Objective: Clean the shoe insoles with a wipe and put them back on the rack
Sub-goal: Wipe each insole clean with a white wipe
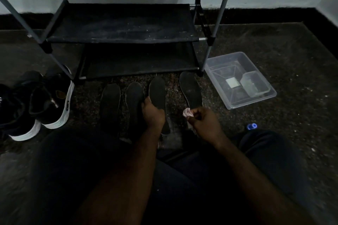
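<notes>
While four insoles (110,102) lay before the rack (122,23), the third insole (157,91) was gripped by the left hand (153,115); a wipe (188,112) was pinched by fingers (197,114) of the right hand (206,123).

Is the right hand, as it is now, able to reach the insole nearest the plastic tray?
Probably yes. The right hand, pinching the wipe, is just at the near end of the rightmost insole, with nothing between them. The left hand holds the neighbouring insole, out of the way.
</notes>
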